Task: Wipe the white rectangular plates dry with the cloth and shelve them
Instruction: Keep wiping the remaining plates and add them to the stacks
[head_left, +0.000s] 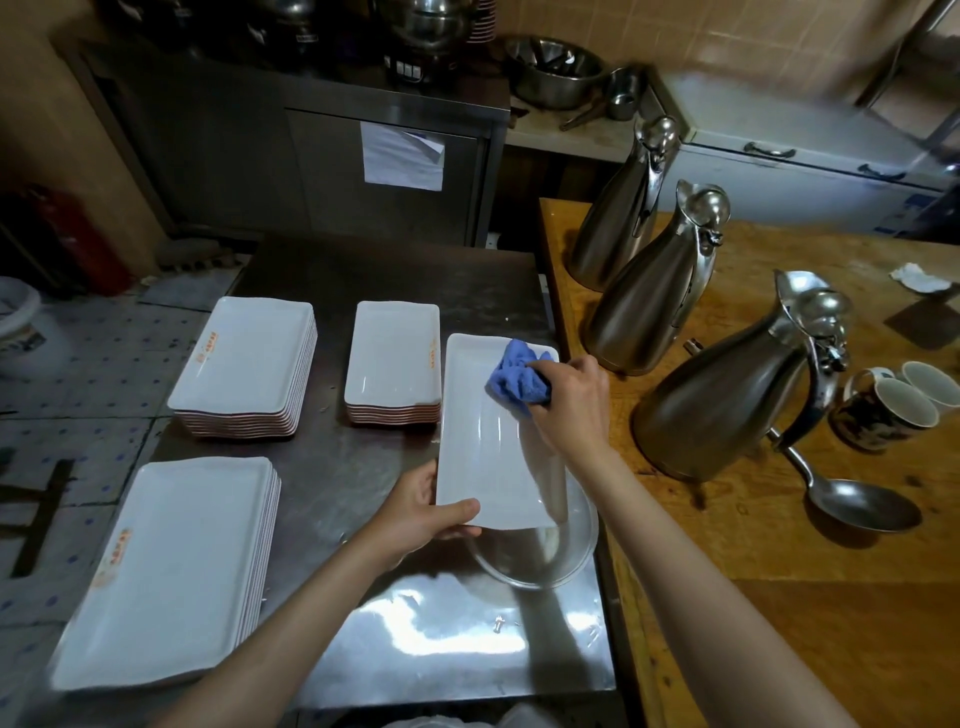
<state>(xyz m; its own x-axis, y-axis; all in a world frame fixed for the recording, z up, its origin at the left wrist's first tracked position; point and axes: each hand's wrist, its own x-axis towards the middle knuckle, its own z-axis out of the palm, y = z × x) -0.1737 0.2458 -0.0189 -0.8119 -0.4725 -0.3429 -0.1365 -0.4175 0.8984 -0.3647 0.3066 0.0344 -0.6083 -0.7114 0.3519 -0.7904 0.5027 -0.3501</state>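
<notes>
Head view: left hand (415, 512) grips near corner of plate (488, 457), thumb on top, fingers beneath. Right hand (569, 400) fingers curl round blue cloth (514, 376), pressing it on plate's far end. Three plate stacks (244, 364) lie left of the fingers.

The plate (488, 441) gripped at its near corner looks like glossy white ceramic. The cloth (514, 376) bunched in the grip on it is soft blue terry. Beneath lies scuffed, reflective steel table (441, 639); right of the grip, polished metal jugs (722, 395) on rough, matt wood (779, 571).
</notes>
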